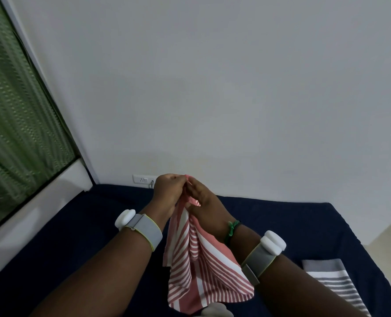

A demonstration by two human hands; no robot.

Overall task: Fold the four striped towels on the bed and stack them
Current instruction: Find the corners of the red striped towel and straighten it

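A red-and-white striped towel [196, 266] hangs in the air above the dark blue bed [80, 227]. My left hand [168, 193] and my right hand [201, 197] are raised close together and both pinch the towel's top edge. The cloth drapes down between my forearms in loose folds. A grey-and-white striped towel [334, 282] lies flat on the bed at the lower right, beside my right forearm. No other towels are in view.
A white wall rises behind the bed, with a socket plate [144, 179] just above the mattress. A green curtain [18, 106] and a white ledge [41, 202] run along the left. A pale object [215, 311] shows at the bottom edge.
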